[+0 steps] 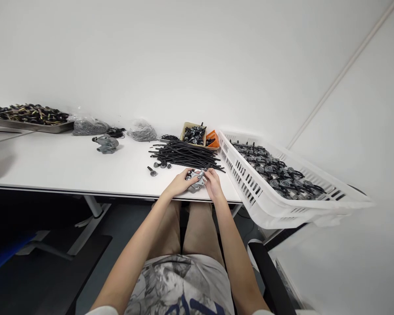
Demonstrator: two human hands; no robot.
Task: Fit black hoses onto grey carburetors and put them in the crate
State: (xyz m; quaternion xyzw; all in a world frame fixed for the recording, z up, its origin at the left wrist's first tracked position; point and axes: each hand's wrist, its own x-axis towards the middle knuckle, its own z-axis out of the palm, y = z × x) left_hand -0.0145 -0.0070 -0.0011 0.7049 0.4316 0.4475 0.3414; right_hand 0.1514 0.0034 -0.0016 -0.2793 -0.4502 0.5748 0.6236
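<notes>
A grey metal casting (pixel 196 183) is held low over the front edge of the white table. My left hand (pixel 180 183) is closed around its left side, thumb across the top. My right hand (pixel 213 183) pinches the casting's upper right end, where a small dark piece shows; the fingers partly hide it. Just beyond my hands lies a pile of black rubber hoses (pixel 184 153). To the left of my left hand are a loose black-and-grey fitting (pixel 152 172) and several small similar fittings (pixel 163 164).
A white plastic crate (pixel 249 188) at the right holds rows of grey castings with black hoses (pixel 276 170). Farther back are a beige bin (pixel 183 131) of fittings, an orange basket (pixel 213 136) and plastic bags (pixel 142 130). More grey castings (pixel 106 143) and a metal tray (pixel 52 127) stand left.
</notes>
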